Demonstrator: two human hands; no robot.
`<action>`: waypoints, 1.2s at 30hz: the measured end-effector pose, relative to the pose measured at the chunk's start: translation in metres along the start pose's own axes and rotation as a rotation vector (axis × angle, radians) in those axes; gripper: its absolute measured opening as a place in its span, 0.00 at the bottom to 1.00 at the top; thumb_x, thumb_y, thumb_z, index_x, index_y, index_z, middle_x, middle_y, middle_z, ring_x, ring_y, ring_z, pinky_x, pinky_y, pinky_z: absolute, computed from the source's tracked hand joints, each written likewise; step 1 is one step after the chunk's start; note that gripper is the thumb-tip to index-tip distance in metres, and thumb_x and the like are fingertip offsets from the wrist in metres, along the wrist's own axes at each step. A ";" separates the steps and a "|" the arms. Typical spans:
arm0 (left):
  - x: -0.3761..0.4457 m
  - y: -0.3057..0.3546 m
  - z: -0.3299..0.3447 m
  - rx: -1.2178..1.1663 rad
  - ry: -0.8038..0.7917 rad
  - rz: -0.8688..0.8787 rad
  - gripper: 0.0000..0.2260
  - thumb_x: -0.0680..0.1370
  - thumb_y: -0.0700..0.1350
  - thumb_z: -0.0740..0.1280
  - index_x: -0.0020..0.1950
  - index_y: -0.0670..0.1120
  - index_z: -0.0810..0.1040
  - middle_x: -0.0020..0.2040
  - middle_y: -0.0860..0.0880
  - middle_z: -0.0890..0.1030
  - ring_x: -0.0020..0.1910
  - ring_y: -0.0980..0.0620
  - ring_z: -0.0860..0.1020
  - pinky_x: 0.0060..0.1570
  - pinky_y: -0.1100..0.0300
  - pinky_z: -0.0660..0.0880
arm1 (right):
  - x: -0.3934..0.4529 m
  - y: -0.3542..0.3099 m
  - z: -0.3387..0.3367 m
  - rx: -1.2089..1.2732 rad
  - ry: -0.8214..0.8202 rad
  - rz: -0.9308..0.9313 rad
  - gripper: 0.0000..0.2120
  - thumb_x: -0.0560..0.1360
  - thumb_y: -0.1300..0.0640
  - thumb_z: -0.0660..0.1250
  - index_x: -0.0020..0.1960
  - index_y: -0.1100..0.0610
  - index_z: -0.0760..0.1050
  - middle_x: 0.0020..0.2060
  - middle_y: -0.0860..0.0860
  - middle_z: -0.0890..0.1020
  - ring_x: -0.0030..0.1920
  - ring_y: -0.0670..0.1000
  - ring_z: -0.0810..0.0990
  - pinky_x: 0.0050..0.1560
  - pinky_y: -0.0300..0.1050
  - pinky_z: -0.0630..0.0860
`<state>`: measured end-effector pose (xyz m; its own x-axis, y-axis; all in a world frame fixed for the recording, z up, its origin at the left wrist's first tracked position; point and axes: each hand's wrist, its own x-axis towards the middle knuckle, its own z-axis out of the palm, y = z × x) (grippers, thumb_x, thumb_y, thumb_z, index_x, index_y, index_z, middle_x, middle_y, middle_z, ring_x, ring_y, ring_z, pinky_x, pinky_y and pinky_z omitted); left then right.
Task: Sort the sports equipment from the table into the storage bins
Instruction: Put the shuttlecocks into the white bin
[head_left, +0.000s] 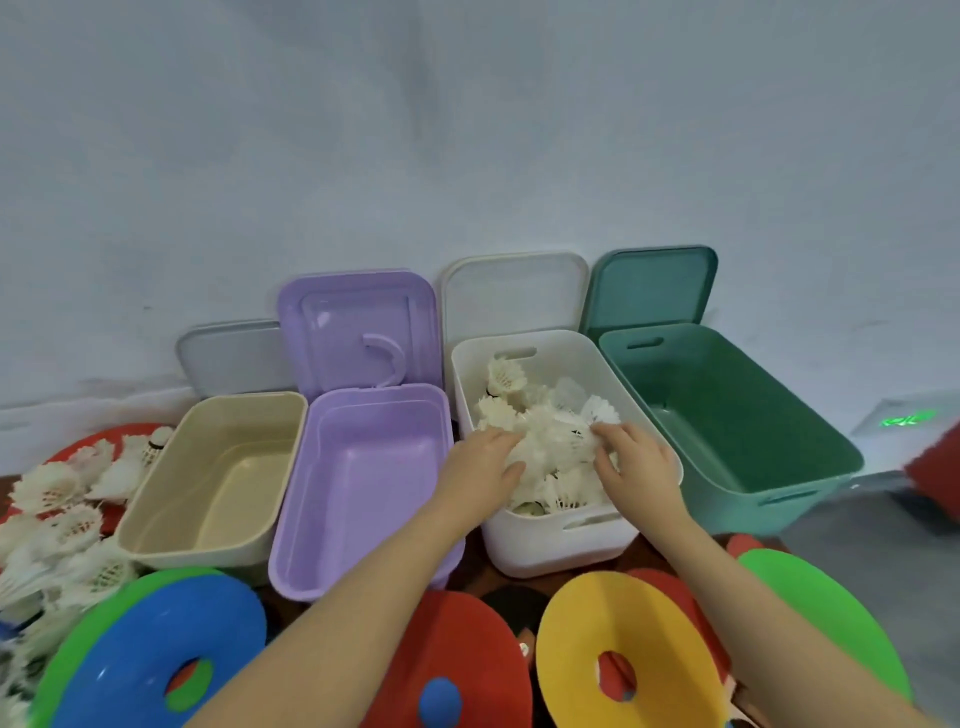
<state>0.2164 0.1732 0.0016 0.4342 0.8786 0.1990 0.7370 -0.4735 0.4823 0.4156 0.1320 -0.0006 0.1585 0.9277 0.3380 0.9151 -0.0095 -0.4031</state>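
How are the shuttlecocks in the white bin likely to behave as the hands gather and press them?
The shuttlecocks look feathery and open-skirted, so probably very light and easily crushed under the left hand and right hand. Heaped loosely in the white bin, they may snag together and lift in clumps. Their conical shape suggests they would roll in arcs if spilled.

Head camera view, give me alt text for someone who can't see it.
Both hands, left and right, rest on a pile of white shuttlecocks in the white bin, third in a row of four open bins: beige, purple, white, green. More shuttlecocks lie at left; coloured discs lie in front.
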 end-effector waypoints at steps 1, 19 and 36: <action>-0.002 -0.003 0.004 0.087 -0.061 0.013 0.19 0.79 0.48 0.60 0.70 0.47 0.68 0.68 0.49 0.70 0.67 0.49 0.67 0.65 0.55 0.62 | 0.000 0.001 0.000 -0.014 -0.021 0.010 0.15 0.77 0.56 0.61 0.64 0.52 0.73 0.56 0.49 0.78 0.57 0.52 0.75 0.59 0.49 0.63; -0.054 -0.034 -0.046 0.231 0.006 0.024 0.21 0.80 0.53 0.51 0.71 0.47 0.65 0.73 0.49 0.63 0.72 0.50 0.60 0.66 0.57 0.51 | -0.017 -0.065 0.012 -0.263 -0.105 -0.074 0.23 0.80 0.45 0.50 0.74 0.50 0.57 0.74 0.51 0.58 0.74 0.54 0.55 0.70 0.54 0.48; -0.239 -0.193 -0.166 0.283 0.087 -0.232 0.22 0.78 0.53 0.52 0.71 0.49 0.67 0.71 0.50 0.67 0.69 0.50 0.64 0.64 0.57 0.52 | -0.111 -0.281 0.102 0.103 -0.285 -0.333 0.29 0.73 0.42 0.46 0.65 0.54 0.72 0.57 0.51 0.77 0.57 0.57 0.73 0.52 0.44 0.59</action>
<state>-0.1161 0.0651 0.0027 0.2016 0.9609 0.1900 0.9301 -0.2486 0.2704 0.1030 0.0696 -0.0120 -0.2596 0.9399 0.2219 0.8551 0.3305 -0.3995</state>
